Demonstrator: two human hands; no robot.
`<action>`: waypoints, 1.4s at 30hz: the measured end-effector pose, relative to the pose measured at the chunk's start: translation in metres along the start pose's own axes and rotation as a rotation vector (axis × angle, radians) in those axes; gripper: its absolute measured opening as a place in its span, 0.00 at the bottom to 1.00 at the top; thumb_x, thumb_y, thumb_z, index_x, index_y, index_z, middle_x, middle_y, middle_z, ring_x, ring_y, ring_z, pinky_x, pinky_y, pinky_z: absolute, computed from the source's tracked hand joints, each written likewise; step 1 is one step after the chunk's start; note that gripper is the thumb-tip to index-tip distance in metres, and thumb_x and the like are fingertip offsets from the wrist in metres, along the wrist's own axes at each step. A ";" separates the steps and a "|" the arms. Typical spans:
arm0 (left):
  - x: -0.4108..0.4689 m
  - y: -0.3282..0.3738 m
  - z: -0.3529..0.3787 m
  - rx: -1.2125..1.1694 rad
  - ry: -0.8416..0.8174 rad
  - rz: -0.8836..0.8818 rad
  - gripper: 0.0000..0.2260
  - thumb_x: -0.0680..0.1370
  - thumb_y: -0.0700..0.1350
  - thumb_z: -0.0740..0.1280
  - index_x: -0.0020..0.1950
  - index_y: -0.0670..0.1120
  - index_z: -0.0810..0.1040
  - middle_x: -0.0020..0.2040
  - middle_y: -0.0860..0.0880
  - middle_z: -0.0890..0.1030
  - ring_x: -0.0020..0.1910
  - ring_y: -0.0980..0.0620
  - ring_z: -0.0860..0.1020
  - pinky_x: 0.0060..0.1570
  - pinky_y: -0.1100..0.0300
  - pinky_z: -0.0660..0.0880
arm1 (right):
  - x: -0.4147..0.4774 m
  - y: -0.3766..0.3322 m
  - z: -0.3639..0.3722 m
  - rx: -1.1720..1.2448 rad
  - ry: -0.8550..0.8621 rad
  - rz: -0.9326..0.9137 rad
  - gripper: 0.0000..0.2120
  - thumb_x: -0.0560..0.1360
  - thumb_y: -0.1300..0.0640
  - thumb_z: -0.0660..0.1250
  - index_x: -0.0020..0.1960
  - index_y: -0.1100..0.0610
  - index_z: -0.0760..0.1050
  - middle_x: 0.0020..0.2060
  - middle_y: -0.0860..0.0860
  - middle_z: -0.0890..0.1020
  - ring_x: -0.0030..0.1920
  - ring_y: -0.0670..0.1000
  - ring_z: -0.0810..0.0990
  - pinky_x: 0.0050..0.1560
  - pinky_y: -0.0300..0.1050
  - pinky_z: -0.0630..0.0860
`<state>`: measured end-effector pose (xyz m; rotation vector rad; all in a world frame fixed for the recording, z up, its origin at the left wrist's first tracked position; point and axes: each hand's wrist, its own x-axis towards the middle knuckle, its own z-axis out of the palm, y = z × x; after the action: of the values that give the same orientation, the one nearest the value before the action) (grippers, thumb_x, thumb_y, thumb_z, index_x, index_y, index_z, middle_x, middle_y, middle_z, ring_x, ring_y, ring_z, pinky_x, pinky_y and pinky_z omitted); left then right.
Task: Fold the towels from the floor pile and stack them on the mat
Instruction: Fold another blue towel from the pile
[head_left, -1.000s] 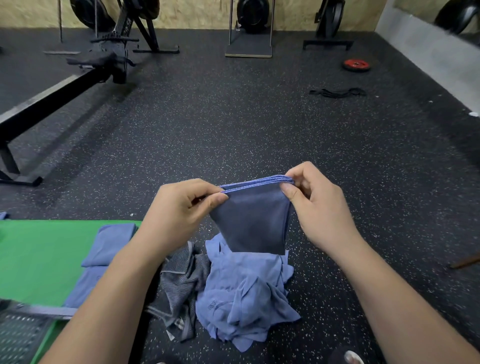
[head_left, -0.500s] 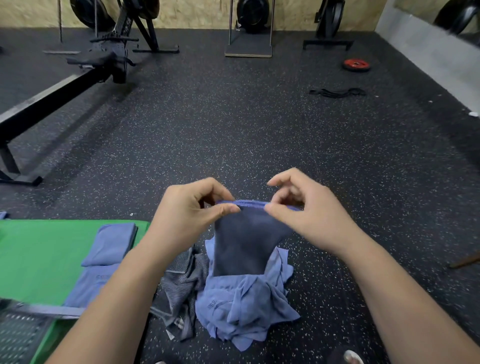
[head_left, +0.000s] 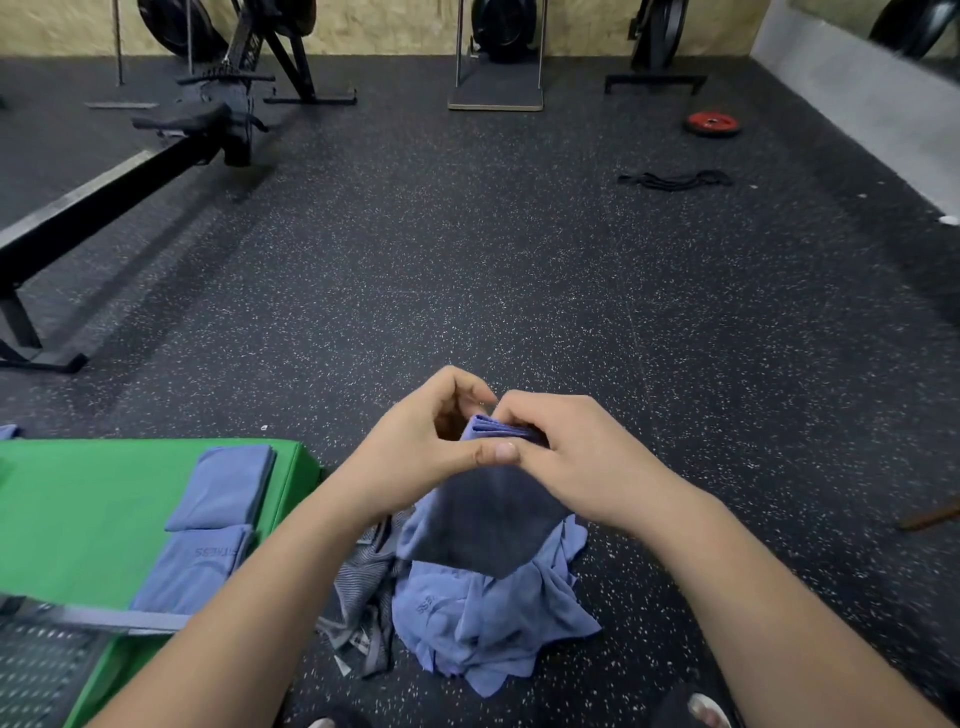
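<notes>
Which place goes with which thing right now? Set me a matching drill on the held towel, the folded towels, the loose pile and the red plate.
Things:
1. held towel
2. folded towels
3. loose pile
4. red plate

Places:
A. on the floor, far off to the right
B. flat on the green mat
C. pinched at its top edge by the left hand and right hand
D. crumpled on the floor beside the mat

Pairs: 1-C, 2-B, 3-D, 4-A
</notes>
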<state>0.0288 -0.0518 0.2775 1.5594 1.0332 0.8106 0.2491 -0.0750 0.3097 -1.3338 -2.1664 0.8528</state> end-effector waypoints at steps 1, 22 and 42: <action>0.001 -0.003 0.001 -0.002 -0.056 -0.022 0.24 0.69 0.58 0.84 0.59 0.53 0.80 0.54 0.47 0.86 0.52 0.50 0.82 0.58 0.38 0.79 | 0.000 0.000 -0.002 -0.005 0.011 -0.007 0.03 0.80 0.55 0.71 0.47 0.50 0.78 0.39 0.45 0.81 0.42 0.46 0.78 0.42 0.44 0.71; 0.014 -0.080 -0.019 0.419 -0.104 -0.142 0.09 0.78 0.45 0.77 0.52 0.55 0.79 0.45 0.51 0.85 0.42 0.54 0.81 0.48 0.49 0.80 | -0.023 0.027 -0.078 0.083 0.592 0.063 0.09 0.85 0.48 0.68 0.51 0.52 0.79 0.40 0.54 0.81 0.42 0.55 0.77 0.47 0.51 0.73; 0.017 -0.016 -0.046 -0.570 0.499 -0.198 0.14 0.84 0.53 0.69 0.58 0.44 0.86 0.54 0.47 0.88 0.49 0.53 0.84 0.54 0.54 0.78 | -0.015 0.053 -0.080 0.048 0.803 0.314 0.12 0.86 0.47 0.66 0.49 0.55 0.75 0.30 0.48 0.71 0.31 0.45 0.68 0.32 0.38 0.64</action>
<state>-0.0089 -0.0173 0.2722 0.7734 1.1516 1.2573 0.3406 -0.0492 0.3275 -1.6476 -1.3311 0.3554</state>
